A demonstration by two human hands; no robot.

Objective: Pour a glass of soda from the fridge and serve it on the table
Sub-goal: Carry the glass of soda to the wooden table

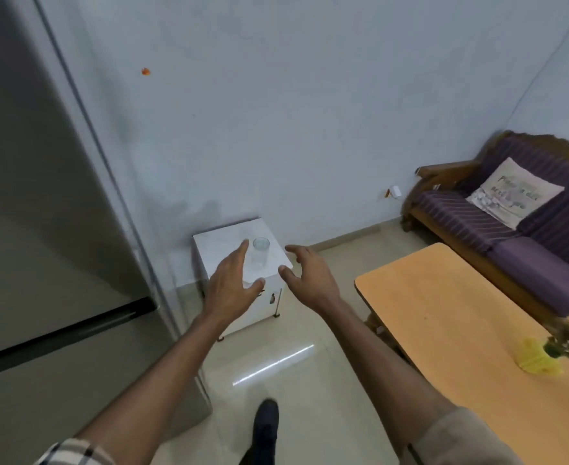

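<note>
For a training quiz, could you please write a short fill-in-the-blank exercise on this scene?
1. The glass stands on the small ____ cabinet.
2. The glass is ____ of soda.
3. The fridge door is ____.
4. The left hand and right hand hold ____.

Missing words: white; empty; closed; nothing

A clear glass (261,251) stands upright on the white cabinet (219,245).

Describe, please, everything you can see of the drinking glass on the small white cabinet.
The glass is a clear, plain tumbler that looks empty. It stands upright on the top of the white cabinet, toward its right side. Both hands are open on either side of it, the left hand and the right hand; neither grips it.
</note>
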